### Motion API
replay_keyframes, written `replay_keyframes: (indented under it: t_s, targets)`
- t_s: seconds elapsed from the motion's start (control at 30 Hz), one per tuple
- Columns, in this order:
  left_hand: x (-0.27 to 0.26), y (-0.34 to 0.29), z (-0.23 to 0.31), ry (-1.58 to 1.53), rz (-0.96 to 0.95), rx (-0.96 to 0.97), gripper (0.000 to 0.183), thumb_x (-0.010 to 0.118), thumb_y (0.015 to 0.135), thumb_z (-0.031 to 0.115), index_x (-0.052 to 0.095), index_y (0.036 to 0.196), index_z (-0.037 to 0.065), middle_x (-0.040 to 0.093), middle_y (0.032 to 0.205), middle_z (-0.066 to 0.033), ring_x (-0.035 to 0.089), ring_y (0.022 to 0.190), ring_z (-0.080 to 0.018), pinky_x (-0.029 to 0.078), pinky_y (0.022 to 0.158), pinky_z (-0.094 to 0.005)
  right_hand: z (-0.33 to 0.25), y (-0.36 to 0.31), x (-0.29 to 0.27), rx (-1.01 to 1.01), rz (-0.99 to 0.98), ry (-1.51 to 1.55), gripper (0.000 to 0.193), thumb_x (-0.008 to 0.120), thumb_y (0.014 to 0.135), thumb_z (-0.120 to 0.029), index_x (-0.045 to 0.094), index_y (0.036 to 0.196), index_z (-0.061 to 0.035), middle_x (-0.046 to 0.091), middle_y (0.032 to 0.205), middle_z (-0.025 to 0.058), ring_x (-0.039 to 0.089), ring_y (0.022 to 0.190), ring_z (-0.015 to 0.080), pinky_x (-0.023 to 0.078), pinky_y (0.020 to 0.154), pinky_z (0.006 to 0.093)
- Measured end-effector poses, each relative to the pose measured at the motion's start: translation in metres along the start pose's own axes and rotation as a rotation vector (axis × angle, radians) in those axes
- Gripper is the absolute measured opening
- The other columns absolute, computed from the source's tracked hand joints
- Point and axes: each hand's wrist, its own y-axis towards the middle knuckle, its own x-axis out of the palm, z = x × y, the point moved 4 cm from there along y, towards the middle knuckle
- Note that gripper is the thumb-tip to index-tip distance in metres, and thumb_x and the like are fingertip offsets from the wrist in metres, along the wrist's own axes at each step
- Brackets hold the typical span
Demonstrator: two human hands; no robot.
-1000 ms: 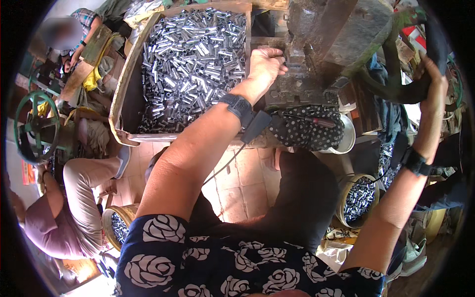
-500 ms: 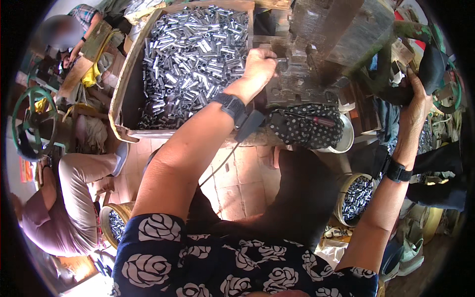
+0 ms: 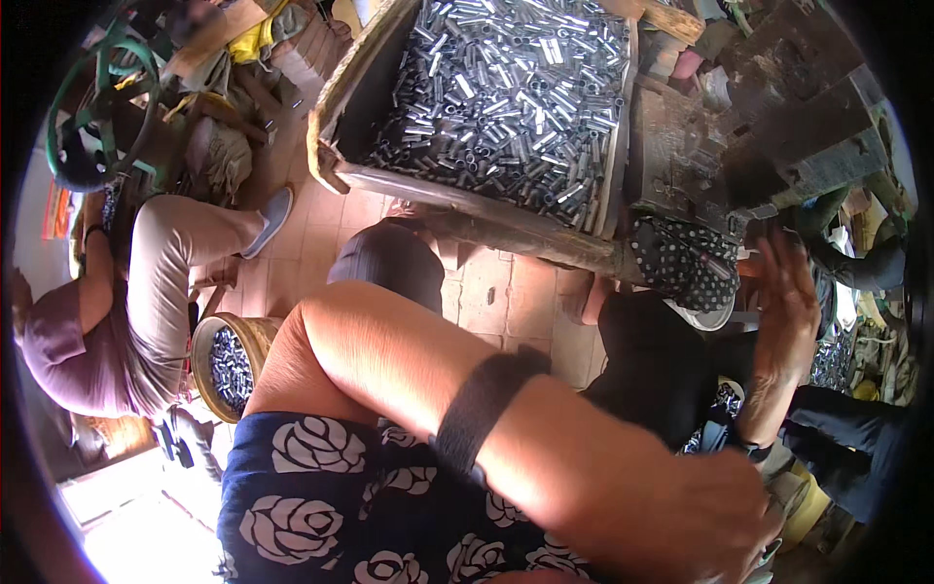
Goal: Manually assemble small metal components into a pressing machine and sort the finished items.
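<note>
My left arm bends across my body to the right. My left hand [image 3: 705, 511] is low at the right, close to the camera and blurred, with its fingers mostly out of sight. Higher up, my right hand [image 3: 786, 302] is raised with its fingers stretched out and somewhat apart, nothing visible in them. It is beside a black polka-dot cloth [image 3: 671, 258] that has a dark-red-handled screwdriver [image 3: 718, 265] on it. Beyond lies a dark, worn metal machine [image 3: 681, 146]. A wooden tray [image 3: 477, 202] left of the machine is heaped with short shiny metal tubes [image 3: 516, 97].
A bucket [image 3: 201, 355] of metal pieces stands at the left, near a seated person in light trousers [image 3: 161, 292]. A green handwheel [image 3: 56, 136] is at the far left. Dark fabric [image 3: 837, 448] hangs at the right. Tiled floor [image 3: 486, 292] shows below the tray.
My left hand has left the machine beside the tray and swung down to the right. My right hand has come away from the dark machine part and lowered. The view has shifted rightward.
</note>
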Motion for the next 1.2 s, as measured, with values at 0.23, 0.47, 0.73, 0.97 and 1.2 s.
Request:
replay_keyframes:
  t_s: [0.23, 0.47, 0.73, 0.97, 1.2]
  targets:
    - [-0.012, -0.030, 0.042, -0.047, -0.065, 0.039, 0.024, 0.049, 0.077, 0.018, 0.049, 0.072, -0.006, 0.050, 0.067, -0.0149, 0.055, 0.056, -0.0280, 0.044, 0.046, -0.0388, 0.037, 0.001, 0.137, 0.198, -0.614, -0.305, 0.033, 0.062, 0.080, -0.010, 0.055, 0.109, 0.0050, 0.062, 0.099, 0.0143, 0.060, 0.089, 0.0172, 0.046, 0.080, 0.0263]
    - [-0.016, -0.060, 0.053, -0.181, -0.247, 0.011, 0.028, 0.050, 0.079, 0.016, 0.048, 0.086, -0.011, 0.049, 0.076, -0.0186, 0.057, 0.065, -0.0330, 0.046, 0.049, -0.0419, 0.133, 0.040, 0.174, -0.159, -0.581, -0.742, 0.024, 0.063, 0.073, -0.009, 0.061, 0.095, -0.0004, 0.065, 0.084, 0.0132, 0.062, 0.076, 0.0190, 0.047, 0.070, 0.0273]
    - [-0.083, -0.117, -0.104, 0.142, 0.557, -0.372, 0.012, 0.056, 0.077, 0.005, 0.061, 0.087, 0.001, 0.060, 0.072, -0.0135, 0.061, 0.071, -0.0248, 0.049, 0.065, -0.0343, 0.188, 0.059, 0.169, -0.574, -0.547, -1.201, 0.026, 0.063, 0.069, -0.014, 0.064, 0.096, -0.0103, 0.059, 0.095, 0.0105, 0.056, 0.093, 0.0279, 0.045, 0.080, 0.0376]
    - [-0.132, -0.193, -0.168, 0.797, 0.542, -0.936, 0.014, 0.055, 0.078, 0.012, 0.064, 0.087, 0.007, 0.062, 0.088, -0.0113, 0.060, 0.082, -0.0289, 0.047, 0.074, -0.0359, 0.144, 0.041, 0.209, -0.515, -0.636, -1.308, 0.019, 0.062, 0.069, -0.009, 0.067, 0.088, -0.0111, 0.060, 0.088, 0.0074, 0.056, 0.090, 0.0244, 0.043, 0.081, 0.0359]
    - [-0.116, -0.202, -0.203, 1.085, 0.154, -1.078, 0.021, 0.055, 0.072, 0.009, 0.066, 0.090, 0.015, 0.054, 0.095, -0.0117, 0.055, 0.094, -0.0295, 0.042, 0.084, -0.0418, 0.144, 0.036, 0.201, -0.395, -0.572, -1.226, 0.019, 0.063, 0.069, -0.008, 0.068, 0.087, -0.0111, 0.061, 0.087, 0.0073, 0.058, 0.086, 0.0261, 0.045, 0.077, 0.0366]
